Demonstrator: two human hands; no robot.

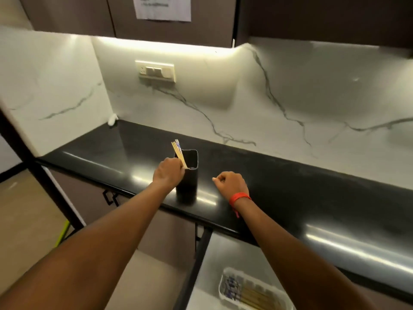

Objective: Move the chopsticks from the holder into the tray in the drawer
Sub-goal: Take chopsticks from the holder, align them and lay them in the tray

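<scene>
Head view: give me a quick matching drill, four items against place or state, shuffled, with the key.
Items
1. chopsticks
2. holder
3. tray
4. right hand

Place or state
A. in the open drawer, already holding chopsticks
B. loosely curled over the counter, holding nothing visible
C. pinched by the left hand at the holder's rim
D. upright on the black counter

Pairs: 1-C, 2-D, 3-A, 4-B
</scene>
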